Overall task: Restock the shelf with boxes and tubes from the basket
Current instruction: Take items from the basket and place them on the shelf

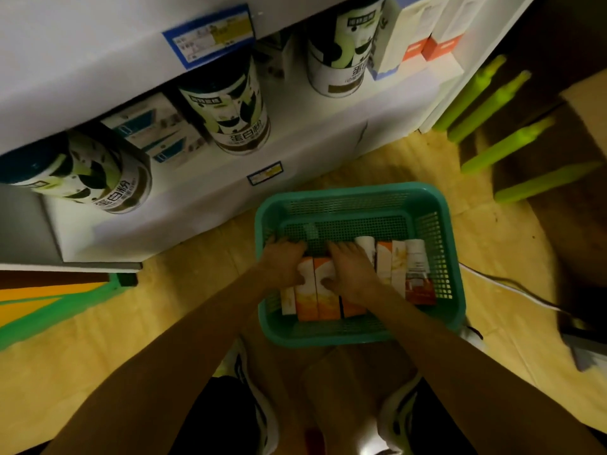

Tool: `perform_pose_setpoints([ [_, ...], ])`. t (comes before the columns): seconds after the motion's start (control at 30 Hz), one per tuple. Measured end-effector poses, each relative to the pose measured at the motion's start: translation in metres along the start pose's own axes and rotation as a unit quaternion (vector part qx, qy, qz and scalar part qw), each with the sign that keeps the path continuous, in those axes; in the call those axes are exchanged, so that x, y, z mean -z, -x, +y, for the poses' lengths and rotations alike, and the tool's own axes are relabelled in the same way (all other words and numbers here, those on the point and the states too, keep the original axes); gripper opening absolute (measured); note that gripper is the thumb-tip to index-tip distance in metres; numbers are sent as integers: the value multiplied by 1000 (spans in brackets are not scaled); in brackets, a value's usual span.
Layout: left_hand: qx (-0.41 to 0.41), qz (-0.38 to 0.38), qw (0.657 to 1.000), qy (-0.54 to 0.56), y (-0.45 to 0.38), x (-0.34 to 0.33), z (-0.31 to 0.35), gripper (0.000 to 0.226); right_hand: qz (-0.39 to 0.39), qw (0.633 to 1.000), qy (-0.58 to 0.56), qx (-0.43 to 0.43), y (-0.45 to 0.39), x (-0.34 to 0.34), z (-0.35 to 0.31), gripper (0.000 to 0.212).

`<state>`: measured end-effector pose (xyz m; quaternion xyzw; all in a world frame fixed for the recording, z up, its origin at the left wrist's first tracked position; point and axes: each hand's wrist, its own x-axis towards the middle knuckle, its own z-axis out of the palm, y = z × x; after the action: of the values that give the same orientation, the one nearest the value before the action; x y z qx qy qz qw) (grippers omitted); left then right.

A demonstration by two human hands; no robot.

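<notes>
**Both hands down in the basket, on the orange cartons**

Orange-and-white boxes (323,290) lie in a row across the near half of the teal basket (455,257), long sides touching. Left hand (284,262) sits over the left end of the row, fingers curled down over the far ends of the boxes, thumb on top of one. Right hand (353,270) lies just beside it, fingers spread forward and bent over the cartons, thumb pressed onto a box face. Whether either hand has actually closed round a carton cannot be told; both are at least touching them.

Right of the hands: a white tube (365,246), two more orange-and-white boxes (391,267), then a white box with a red end (418,274) against the basket's right wall. Far half of the basket shows bare mesh.

Basket rests on a wooden floor (164,307), just in front of the white shelf (295,149). Lowest shelf board carries round tins (235,116) with green, black and white labels, and small blue-and-white cartons (154,133) between two of them. Tall white boxes with orange bases (423,37) stand at the right end. Price tags (210,34) are on the shelf edges. Green rods (486,93) lean at the right.
</notes>
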<state>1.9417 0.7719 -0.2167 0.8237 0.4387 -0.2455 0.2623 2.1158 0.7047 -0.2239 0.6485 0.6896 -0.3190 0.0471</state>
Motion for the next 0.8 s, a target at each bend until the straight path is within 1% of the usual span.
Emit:
perform_pose_setpoints([
  [0.07, -5, -11, 999, 32, 8, 1, 1, 63, -14, 999, 31, 14, 3, 0, -3, 60],
  [0.13, -14, -15, 998, 62, 15, -1, 1, 67, -12, 998, 50, 26, 9, 4, -5, 48],
  [0.23, -41, -9, 994, 98, 28, 1, 1, 69, -3, 999, 28, 24, 21, 14, -10, 49],
  [0.33, -53, 17, 994, 93, 38, 9, 3, 58, -10, 1000, -15, 7, 34, 23, -15, 47],
  [0.43, -47, 7, 993, 111, 52, 24, 7, 48, -37, 999, -28, -6, 50, 36, -21, 44],
  [0.5, -52, 14, 991, 121, 61, 36, 9, 45, -38, 998, -50, -13, 62, 48, -25, 41],
  [0.63, -50, 60, 987, 143, 84, 71, 11, 46, 26, 992, -111, -50, 75, 88, -39, 41],
  [0.7, -53, 78, 984, 150, 100, 95, 12, 46, 63, 990, -118, -46, 81, 114, -48, 39],
  [0.8, -58, 130, 980, 142, 130, 133, 12, 42, 124, 982, -140, -27, 95, 156, -63, 33],
])
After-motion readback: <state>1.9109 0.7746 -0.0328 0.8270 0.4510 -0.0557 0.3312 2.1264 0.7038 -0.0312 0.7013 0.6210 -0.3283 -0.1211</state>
